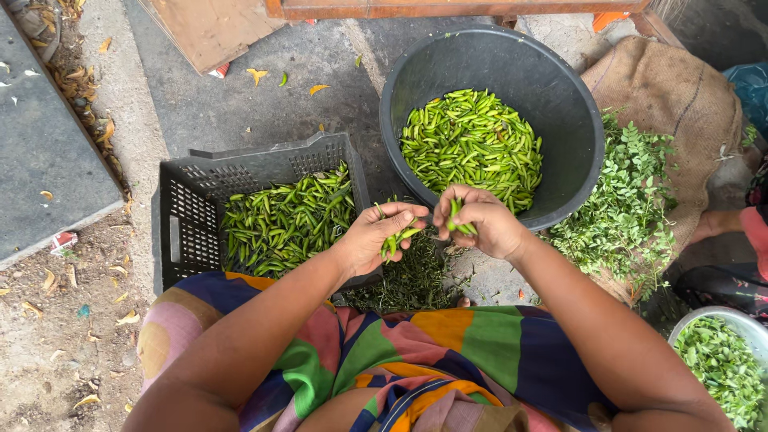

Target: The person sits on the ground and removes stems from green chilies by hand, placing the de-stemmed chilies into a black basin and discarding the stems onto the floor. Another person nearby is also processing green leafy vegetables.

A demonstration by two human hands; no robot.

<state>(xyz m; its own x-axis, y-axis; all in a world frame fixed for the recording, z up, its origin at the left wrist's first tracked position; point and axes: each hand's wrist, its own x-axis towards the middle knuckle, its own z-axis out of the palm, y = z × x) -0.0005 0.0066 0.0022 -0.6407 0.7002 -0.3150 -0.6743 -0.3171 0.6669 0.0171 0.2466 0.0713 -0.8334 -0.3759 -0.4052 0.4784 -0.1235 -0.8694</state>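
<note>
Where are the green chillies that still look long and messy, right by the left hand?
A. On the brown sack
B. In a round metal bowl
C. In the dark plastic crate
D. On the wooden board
C: the dark plastic crate beside the left hand holds a heap of green chillies.

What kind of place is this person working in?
Likely an outdoor sorting spot at a market or farm yard: bare concrete ground, a black crate and tub of green chillies, leafy greens heaped on burlap sacking.

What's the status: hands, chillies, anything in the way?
Left hand shut on green chillies. Right hand pinching one chilli. Crate and round tub both hold chillies. Nothing blocking.
</note>
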